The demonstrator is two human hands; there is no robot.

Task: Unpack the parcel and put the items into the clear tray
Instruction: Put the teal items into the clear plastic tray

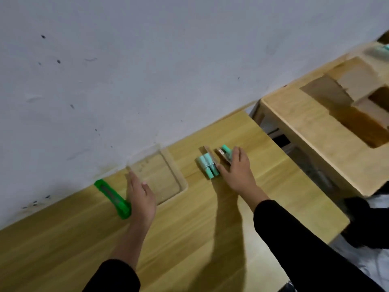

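A clear tray (pixel 175 165) stands on the wooden table against the wall, with nothing visible inside it. My left hand (pixel 140 194) rests open on the tray's near left corner, fingers stretched out. To the right of the tray lie packs of mint-green tubes (pixel 207 166) on the table. My right hand (pixel 236 167) lies over the right-hand pack (pixel 224 153), thumb against the left pack, fingers curled around the right one. An open cardboard parcel (pixel 345 95) sits on a second table at the far right.
A green utility knife (pixel 112 198) lies on the table just left of my left hand. A gap separates the two tables (pixel 280 142). More mint-green items (pixel 379 49) lie blurred at the top right edge. A white wall runs behind the tables.
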